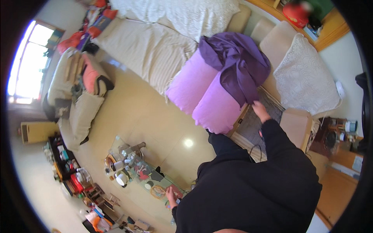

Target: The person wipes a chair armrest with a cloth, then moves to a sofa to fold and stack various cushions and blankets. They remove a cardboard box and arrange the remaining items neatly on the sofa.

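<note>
A dark purple cloth (236,67) lies bunched over two light purple pillows (192,84), which rest side by side at the corner of a sofa. My right hand (260,110) pinches the lower edge of this cloth, just right of the nearer pillow. The cloth hides the far ends of both pillows. Low on the left, my left hand (171,195) hangs beside my body with its fingers loosely apart. In the view it overlaps the glass table (154,171), near a round woven basket (158,192). I see nothing held in it.
A cream-covered sofa (145,46) runs behind the pillows, and a white lace cover (303,72) drapes its right section. Close to my right arm stands a cardboard box (295,125). Cups and jars crowd the glass table. A cushioned armchair (84,107) stands across the tiled floor (131,113).
</note>
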`<state>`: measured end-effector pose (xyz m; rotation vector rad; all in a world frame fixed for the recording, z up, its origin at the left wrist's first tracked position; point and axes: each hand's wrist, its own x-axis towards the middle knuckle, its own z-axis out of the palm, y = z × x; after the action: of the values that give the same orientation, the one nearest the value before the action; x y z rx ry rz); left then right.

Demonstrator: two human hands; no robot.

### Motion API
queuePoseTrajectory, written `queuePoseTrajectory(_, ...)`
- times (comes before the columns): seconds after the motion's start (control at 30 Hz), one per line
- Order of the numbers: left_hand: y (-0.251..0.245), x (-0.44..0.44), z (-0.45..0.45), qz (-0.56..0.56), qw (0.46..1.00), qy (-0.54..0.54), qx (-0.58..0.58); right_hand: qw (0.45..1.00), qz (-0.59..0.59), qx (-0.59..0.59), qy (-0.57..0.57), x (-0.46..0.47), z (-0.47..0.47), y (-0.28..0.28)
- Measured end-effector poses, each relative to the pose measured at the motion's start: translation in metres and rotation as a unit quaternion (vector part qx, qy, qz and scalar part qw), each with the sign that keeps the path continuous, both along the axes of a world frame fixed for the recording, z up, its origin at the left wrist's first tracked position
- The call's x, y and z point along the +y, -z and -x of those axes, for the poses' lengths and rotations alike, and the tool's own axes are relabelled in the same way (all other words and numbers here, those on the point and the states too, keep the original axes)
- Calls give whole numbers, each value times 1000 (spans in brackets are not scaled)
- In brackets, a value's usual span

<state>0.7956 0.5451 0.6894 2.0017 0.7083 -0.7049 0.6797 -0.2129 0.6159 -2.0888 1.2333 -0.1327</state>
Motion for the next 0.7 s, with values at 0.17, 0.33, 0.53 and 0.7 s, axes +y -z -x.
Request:
queuePoseTrajectory(0.17, -12, 0, 16, -73, 983, -81, 150, 976, -36, -25, 215, -92, -169, 19)
queuePoseTrajectory(0.33, -50, -8, -4, -125, 974, -113, 152, 950, -75, -55, 297, -143, -237, 7)
queuePoseTrajectory(0.53, -88, -50, -58, -152, 971, -161, 88, 955, 121, 72, 262, -166, -292, -29)
queuePoseTrajectory(0.7, -105, -126, -133, -139, 983, 2, 116, 949, 284, -29, 137, -136, -324, -56)
